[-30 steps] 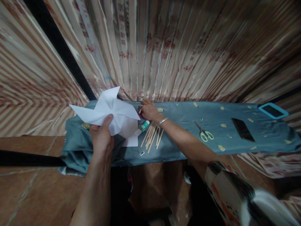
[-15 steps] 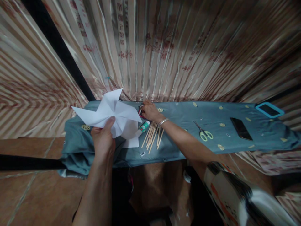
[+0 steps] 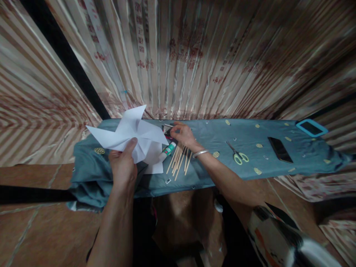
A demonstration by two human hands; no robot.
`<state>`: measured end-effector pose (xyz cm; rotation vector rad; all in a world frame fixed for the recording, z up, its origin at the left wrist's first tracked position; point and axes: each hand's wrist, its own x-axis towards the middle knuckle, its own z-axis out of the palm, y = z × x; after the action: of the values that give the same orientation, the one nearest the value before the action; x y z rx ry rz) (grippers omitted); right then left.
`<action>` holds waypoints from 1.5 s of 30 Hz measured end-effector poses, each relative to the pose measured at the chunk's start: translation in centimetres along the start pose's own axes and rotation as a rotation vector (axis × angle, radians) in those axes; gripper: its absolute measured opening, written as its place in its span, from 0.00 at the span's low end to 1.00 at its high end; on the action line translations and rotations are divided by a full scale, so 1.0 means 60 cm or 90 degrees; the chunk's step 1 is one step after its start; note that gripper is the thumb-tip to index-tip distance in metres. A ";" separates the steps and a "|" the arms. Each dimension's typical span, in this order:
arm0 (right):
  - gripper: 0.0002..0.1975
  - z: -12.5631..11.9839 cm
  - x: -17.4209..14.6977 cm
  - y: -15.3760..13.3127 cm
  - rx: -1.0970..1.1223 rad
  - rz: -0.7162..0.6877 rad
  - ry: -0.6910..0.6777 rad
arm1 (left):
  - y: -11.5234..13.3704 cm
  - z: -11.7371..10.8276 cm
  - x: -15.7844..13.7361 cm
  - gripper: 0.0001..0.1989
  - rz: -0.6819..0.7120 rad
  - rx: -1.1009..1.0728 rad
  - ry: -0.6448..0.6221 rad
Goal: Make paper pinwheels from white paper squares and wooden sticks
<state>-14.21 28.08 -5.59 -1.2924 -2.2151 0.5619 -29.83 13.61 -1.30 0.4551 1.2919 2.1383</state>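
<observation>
My left hand (image 3: 124, 163) is closed on a white paper pinwheel (image 3: 136, 129), its thumb pressed on the folds near the centre. The pinwheel is held over the left part of the cloth-covered surface, above white paper (image 3: 154, 159). My right hand (image 3: 183, 134) has thumb and forefinger pinched together at the back of the surface; what they hold, if anything, is too small to make out. Beside those fingertips lies a small dark and red item (image 3: 167, 134), partly covered by the pinwheel. A green and white glue stick (image 3: 169, 149) and several wooden sticks (image 3: 179, 159) lie just below my right hand.
Scissors with green handles (image 3: 239, 156) lie right of the sticks on the blue-green cloth (image 3: 205, 174). Farther right are a black phone (image 3: 279, 149) and a blue-framed tablet (image 3: 311, 128). A pleated curtain (image 3: 178, 66) hangs directly behind, and a dark pole (image 3: 69, 59) slants at left.
My right hand has drawn back slightly to the right from the dark and red item, with its fingers now pinched. My left hand keeps the pinwheel in nearly the same place.
</observation>
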 end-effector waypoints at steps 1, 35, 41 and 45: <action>0.07 -0.005 -0.015 0.010 0.025 0.020 0.016 | -0.001 0.002 -0.001 0.14 -0.004 0.000 -0.001; 0.12 -0.136 -0.212 0.122 -0.217 0.142 -0.069 | -0.106 0.108 -0.095 0.14 -0.132 0.171 -0.164; 0.12 -0.133 -0.211 0.122 -0.293 0.096 -0.100 | -0.117 0.118 -0.107 0.16 -0.167 0.153 -0.208; 0.14 -0.125 -0.220 0.123 -0.333 0.024 -0.076 | -0.119 0.120 -0.106 0.15 -0.153 0.176 -0.203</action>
<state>0.84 20.53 -6.87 -1.5862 -2.5443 0.0635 -18.70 16.90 -4.13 0.6862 1.3811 1.6201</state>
